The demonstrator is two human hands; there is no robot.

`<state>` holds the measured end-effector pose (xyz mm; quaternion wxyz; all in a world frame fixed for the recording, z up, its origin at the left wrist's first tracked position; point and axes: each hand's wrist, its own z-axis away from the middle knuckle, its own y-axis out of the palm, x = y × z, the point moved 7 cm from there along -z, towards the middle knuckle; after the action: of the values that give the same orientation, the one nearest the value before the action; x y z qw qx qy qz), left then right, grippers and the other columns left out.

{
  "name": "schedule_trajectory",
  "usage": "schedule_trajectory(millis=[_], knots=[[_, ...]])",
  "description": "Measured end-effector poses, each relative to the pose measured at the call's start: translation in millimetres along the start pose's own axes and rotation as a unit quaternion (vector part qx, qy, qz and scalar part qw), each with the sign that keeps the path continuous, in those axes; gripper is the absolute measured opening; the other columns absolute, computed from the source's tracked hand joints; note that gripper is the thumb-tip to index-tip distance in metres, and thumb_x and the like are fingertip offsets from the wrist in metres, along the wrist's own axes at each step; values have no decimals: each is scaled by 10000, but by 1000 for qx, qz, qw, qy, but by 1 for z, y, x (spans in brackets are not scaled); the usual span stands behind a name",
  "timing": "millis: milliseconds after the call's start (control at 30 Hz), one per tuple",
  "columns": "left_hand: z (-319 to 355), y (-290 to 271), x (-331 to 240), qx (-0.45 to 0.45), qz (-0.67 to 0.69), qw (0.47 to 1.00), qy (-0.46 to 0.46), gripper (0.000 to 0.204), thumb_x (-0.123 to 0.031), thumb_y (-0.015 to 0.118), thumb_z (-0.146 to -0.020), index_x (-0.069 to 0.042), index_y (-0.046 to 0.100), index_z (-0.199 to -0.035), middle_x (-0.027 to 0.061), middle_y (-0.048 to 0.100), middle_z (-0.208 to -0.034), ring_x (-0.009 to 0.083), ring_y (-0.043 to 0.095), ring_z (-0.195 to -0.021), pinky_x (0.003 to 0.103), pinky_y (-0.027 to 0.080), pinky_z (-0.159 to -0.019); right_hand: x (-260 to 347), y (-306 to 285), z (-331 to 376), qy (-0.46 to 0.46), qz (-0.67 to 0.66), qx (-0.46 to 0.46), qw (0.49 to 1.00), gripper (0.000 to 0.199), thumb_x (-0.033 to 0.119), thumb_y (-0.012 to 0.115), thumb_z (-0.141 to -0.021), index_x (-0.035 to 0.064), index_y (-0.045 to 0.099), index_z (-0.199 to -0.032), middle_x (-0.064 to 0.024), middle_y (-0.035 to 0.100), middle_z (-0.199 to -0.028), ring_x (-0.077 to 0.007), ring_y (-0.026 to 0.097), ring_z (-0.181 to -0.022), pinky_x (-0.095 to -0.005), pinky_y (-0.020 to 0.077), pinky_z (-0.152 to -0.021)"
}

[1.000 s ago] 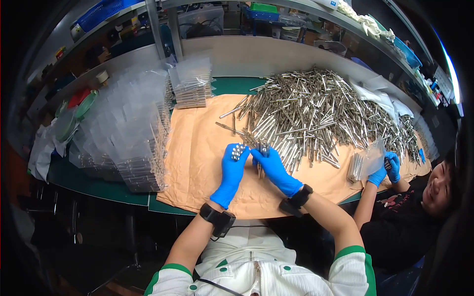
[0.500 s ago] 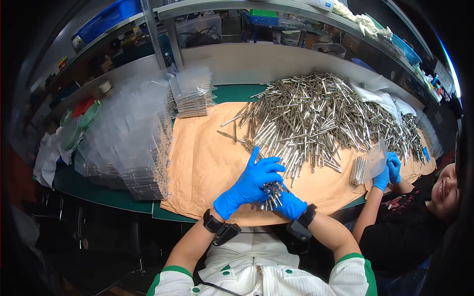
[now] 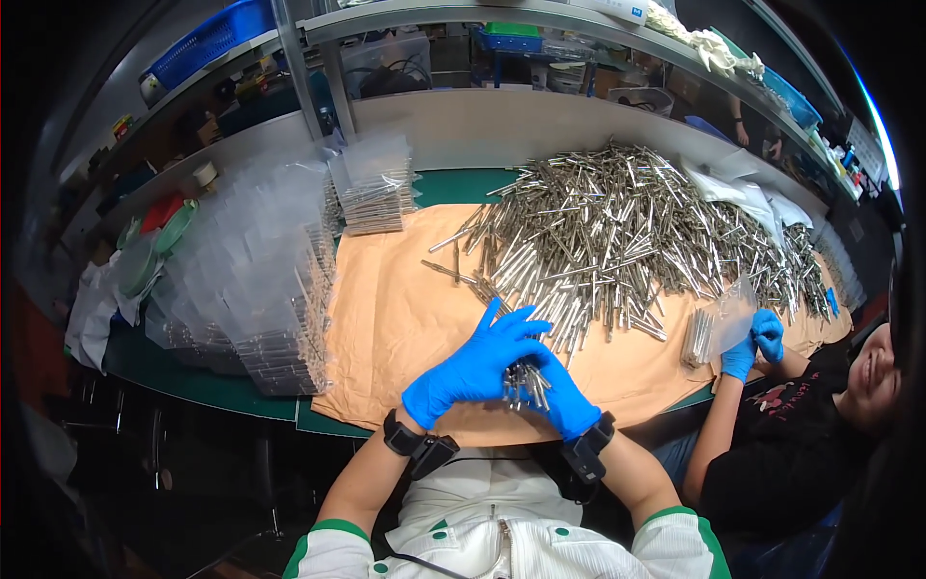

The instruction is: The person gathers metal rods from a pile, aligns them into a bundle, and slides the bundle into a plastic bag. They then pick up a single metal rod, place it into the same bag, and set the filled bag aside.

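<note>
In front of my body, a bundle of slim metal drill bits (image 3: 526, 386) points its ends toward me. My left hand (image 3: 468, 365), in a blue glove, curls over it from the left, with one finger sticking up. From the right, my right hand (image 3: 566, 394), gloved in blue too, closes round the same bundle; its fingertips are partly hidden behind the bits and the left hand. Just beyond lies a large heap of loose drill bits (image 3: 598, 227), silver at one end and darker at the other, on tan paper (image 3: 381, 309).
Clear plastic pouches packed with bits (image 3: 275, 347) are stacked at the left, and another pouch pile (image 3: 376, 193) stands behind. On the right, a co-worker's blue-gloved hands (image 3: 752, 345) are beside a filled pouch (image 3: 699, 338). A metal shelf (image 3: 463, 12) spans the back.
Both hands have turned slightly around the bundle, the right hand coming higher and more into view beside it. The bits now hang more upright.
</note>
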<state>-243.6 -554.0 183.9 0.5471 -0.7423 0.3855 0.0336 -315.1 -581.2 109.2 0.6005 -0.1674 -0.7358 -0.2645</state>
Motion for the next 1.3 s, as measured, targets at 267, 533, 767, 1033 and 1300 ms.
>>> schedule_trajectory(millis=[267,533,767,1033,1300], knots=[[30,-6,19,-27,356,932,-59,665,-209,663,-764,-112,357,-1346,118,216,-1450,265,160,-1351,398,152,-1093,-31,-22,-50,165,-404,-111,893,252,134,529,-864,33,507,-1095,-121,595,-938,-175,607,-813,-336,547,-706],[38,-15,56,-167,405,877,-199,873,-133,694,-732,-94,157,-1419,86,196,-1461,197,164,-1345,350,180,-1086,14,-23,-66,-93,6,-177,980,251,55,581,-825,29,505,-1063,-71,592,-956,-139,587,-825,-263,484,-699],[15,-21,48,-53,431,890,-140,914,-140,738,-691,-77,180,-1411,78,236,-1447,194,246,-1317,343,194,-1083,11,6,-58,-58,154,29,986,340,91,632,-807,41,492,-1112,-74,579,-1054,-145,557,-956,-280,452,-820],[2,-16,48,15,326,941,-92,779,-166,724,-712,-69,311,-1365,87,261,-1438,211,213,-1331,369,168,-1091,11,9,-64,-24,236,195,952,472,148,699,-765,41,485,-1172,-82,580,-1086,-160,553,-974,-300,445,-869],[12,18,72,-153,497,832,-194,460,-108,715,-729,-46,527,-1144,76,560,-1136,151,515,-1052,294,409,-930,-22,-14,-65,33,48,57,997,424,141,698,-762,58,529,-1142,-69,588,-1080,-153,561,-957,-304,460,-865]])
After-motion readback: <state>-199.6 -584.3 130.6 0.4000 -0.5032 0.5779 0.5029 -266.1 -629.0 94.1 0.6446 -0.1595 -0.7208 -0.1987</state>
